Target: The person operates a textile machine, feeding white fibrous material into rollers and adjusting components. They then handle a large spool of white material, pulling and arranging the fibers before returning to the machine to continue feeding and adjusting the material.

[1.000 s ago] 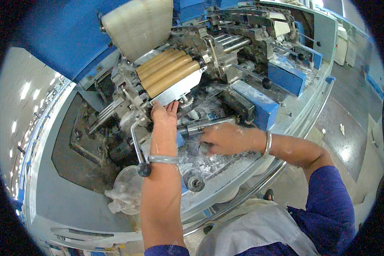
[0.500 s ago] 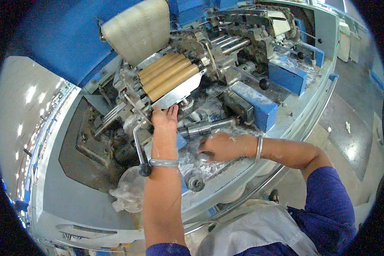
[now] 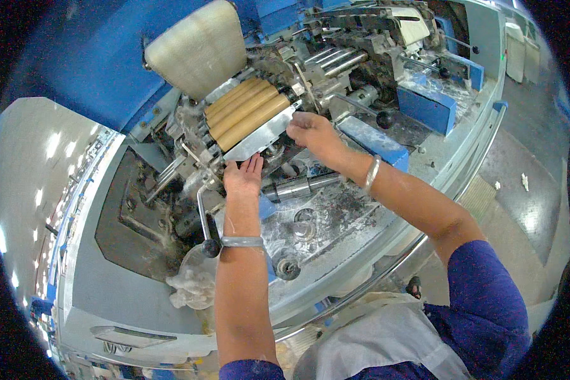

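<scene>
Currently | left hand (image 3: pixel 242 178): outstretched, touching metal plate (image 3: pixel 259 139) | right hand (image 3: pixel 311 135): curled

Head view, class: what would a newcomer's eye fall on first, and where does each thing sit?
The eye likely goes first to the tan rollers near the middle, with a pale panel standing behind them. Next come the two hands at the silvery plate before the rollers: left hand at its lower edge, right hand by its right end.
</scene>
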Demonstrator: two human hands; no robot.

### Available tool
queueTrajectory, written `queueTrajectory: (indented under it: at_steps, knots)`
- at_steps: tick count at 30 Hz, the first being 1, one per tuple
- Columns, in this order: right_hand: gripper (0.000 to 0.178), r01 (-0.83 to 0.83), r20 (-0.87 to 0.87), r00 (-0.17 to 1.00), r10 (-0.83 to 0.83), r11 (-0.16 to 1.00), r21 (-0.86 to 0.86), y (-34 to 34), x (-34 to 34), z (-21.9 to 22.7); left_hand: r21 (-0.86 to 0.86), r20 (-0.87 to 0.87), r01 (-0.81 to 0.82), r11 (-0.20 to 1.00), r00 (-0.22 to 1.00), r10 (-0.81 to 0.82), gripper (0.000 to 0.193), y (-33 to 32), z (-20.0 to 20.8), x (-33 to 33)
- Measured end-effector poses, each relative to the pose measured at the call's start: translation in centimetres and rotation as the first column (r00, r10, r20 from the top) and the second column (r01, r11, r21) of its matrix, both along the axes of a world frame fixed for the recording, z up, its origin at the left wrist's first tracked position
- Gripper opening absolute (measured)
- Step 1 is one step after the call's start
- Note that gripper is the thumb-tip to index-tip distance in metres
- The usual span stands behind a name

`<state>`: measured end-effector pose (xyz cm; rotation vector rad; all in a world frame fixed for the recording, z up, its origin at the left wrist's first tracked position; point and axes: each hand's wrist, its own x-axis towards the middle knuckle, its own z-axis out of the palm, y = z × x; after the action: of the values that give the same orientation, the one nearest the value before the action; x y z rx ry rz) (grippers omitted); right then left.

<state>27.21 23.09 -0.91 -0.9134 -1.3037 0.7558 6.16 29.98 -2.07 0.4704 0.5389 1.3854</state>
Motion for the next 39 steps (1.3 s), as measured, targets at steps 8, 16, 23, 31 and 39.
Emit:
queueTrajectory:
  at_steps: [8,16,23,31,39]
  knots:
    - [0.024,-0.008,-0.193,0.981,0.001,0.999,-0.034,14.2,-0.3,-5.3,0.026,0.054,0.097,0.995,0.994,-0.098,0.051,1.3,-1.2,-1.2]
    - [0.028,-0.091,-0.27,0.96,0.071,0.994,-0.064,18.2,-0.3,-7.8,0.058,0.151,0.178,0.982,0.971,-0.185,0.049,2.6,-2.8,-2.3]
    - [0.029,-0.024,-0.206,0.977,0.047,0.994,0.11,18.4,-0.8,-8.4,0.069,0.212,0.222,0.972,0.949,-0.232,0.048,3.5,-3.7,-3.0]
    - [0.03,-0.077,-0.436,0.899,0.036,0.994,-0.078,16.1,-1.7,-6.0,0.091,0.201,0.234,0.968,0.948,-0.248,0.044,3.8,-3.6,-3.5]
    - [0.028,-0.026,-0.307,0.951,0.03,1.0,0.015,16.1,-1.5,-6.1,0.115,0.06,0.198,0.973,0.977,-0.206,0.042,2.0,-2.3,-2.9]
